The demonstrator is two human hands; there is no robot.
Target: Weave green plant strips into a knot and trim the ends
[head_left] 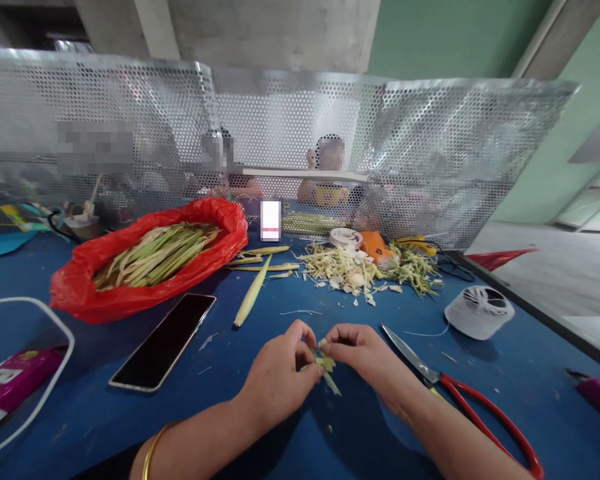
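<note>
My left hand (285,367) and my right hand (357,347) meet over the blue table, both with fingers closed in a pinch. Between the fingertips is a small folded piece of pale green leaf strip (325,363), with one end hanging down. My fingers cover part of it. Right of my right hand lie scissors (433,377) with red handles, their blades pointing away from me. Beyond my left hand rests a long pale green leaf roll (253,300). Thin pale threads (301,312) lie between it and my hands.
A red plastic bag (230,220) of long leaf strips stands at the left, near a dark phone (165,343). Leaf scraps (335,267) are heaped at the back. At the right is a white spool (480,317). A perforated metal screen (290,127) borders the far edge, with people behind it.
</note>
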